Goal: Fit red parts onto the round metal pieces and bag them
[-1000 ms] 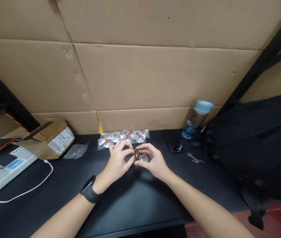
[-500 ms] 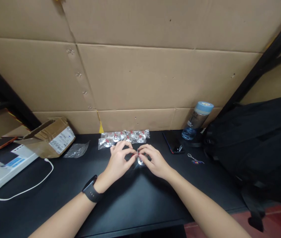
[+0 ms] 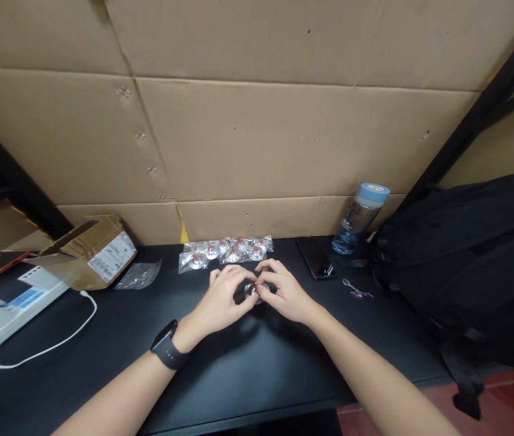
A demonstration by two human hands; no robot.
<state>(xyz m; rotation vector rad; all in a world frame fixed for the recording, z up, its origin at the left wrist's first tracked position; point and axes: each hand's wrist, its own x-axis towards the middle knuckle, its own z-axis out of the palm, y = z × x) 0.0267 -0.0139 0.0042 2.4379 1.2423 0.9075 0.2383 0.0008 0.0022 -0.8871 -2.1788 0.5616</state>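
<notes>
A small round silver metal piece with a red centre [image 3: 252, 292] is held low over the black table. My left hand [image 3: 227, 297] is closed on its left side, the thumb and fingers curled round the rim. From the right, my right hand [image 3: 286, 297] pinches at the red centre, its fingers bent. The fingers hide part of the piece. Behind my hands lie several similar round silver pieces with red parts, in clear plastic bags [image 3: 195, 261].
An open cardboard box [image 3: 102, 254], an empty clear bag [image 3: 138, 275] and a white cable [image 3: 63, 343] are at left. On the right are a phone [image 3: 315, 259], a blue-capped bottle [image 3: 356, 221], a small keychain [image 3: 360, 293] and a black backpack [image 3: 465, 260]. Cardboard [image 3: 247, 139] walls the back.
Both hands pinched close together at the red part before. Now my left hand has spread round the rim, and the silver piece shows flatter between my hands.
</notes>
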